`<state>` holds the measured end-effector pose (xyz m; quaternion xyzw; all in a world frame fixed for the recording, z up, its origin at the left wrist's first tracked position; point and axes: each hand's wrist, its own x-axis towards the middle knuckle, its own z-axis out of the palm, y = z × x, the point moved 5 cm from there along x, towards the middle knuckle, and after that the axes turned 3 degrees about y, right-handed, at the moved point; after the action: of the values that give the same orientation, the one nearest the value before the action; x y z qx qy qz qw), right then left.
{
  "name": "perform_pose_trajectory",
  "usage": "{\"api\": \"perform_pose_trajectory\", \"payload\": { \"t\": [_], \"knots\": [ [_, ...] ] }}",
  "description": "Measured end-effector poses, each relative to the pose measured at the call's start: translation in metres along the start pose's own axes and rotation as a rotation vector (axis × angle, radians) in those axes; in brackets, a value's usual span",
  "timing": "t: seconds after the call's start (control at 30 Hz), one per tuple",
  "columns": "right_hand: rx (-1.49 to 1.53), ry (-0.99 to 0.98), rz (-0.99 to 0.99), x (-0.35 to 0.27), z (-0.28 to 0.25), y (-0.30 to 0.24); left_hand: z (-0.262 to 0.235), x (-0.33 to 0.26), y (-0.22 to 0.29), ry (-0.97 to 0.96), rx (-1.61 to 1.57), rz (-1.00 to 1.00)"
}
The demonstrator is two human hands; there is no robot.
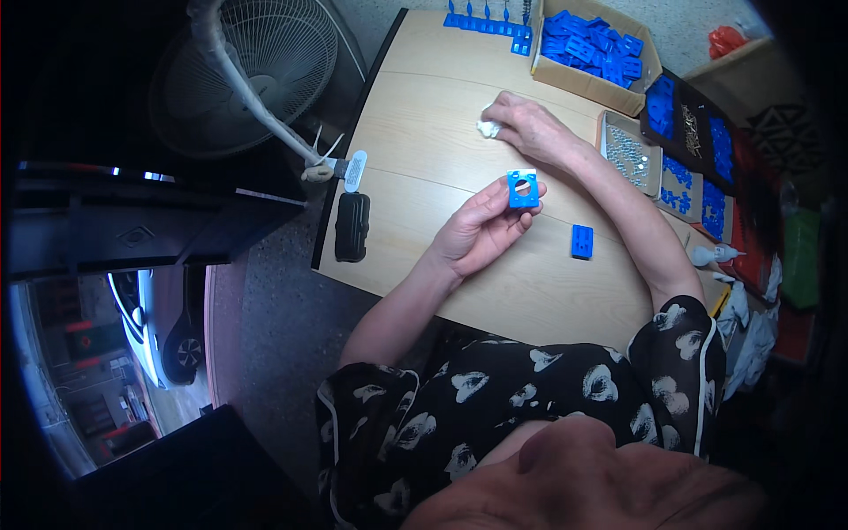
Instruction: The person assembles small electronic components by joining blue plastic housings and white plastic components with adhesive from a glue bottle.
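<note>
My left hand [486, 223] pinches a small blue plastic part [523, 200] with a round hole through it, held up above the table. A whitish strip shows along its upper edge. Farther off, my right hand [530, 128] is closed on a crumpled white wad [488, 129], tissue or cloth by its look, close to the tabletop. On the wood, right of my left hand, lies another blue plastic piece [582, 241], rectangular with slots.
A cardboard box [590, 86] of blue parts stands at the back right. Beside it are trays of small metal pieces [629, 157] and blue bits [677, 185], then a squeeze bottle [717, 254]. A black case [352, 227] lies at the left edge, near a fan [278, 53].
</note>
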<state>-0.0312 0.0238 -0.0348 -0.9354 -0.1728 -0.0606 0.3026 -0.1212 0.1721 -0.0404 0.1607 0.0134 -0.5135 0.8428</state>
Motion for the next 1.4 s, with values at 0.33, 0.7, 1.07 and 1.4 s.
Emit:
{"api": "perform_pose_trajectory", "payload": {
  "t": [0.33,0.7,1.07,1.4],
  "knots": [
    [0.985,0.528,0.368,-0.069,-0.087,-0.032,-0.001,0.016,0.015,-0.023,0.024,0.030],
    [1.187,0.595,0.329,-0.102,-0.081,-0.049,0.003,0.022,0.007,-0.040,0.058,0.027],
    [1.228,0.637,0.334,-0.098,-0.063,-0.052,0.002,0.022,0.006,-0.051,0.019,0.018],
    [1.197,0.628,0.343,-0.096,-0.062,-0.052,0.001,0.023,0.007,-0.053,0.002,0.014]
  ]
}}
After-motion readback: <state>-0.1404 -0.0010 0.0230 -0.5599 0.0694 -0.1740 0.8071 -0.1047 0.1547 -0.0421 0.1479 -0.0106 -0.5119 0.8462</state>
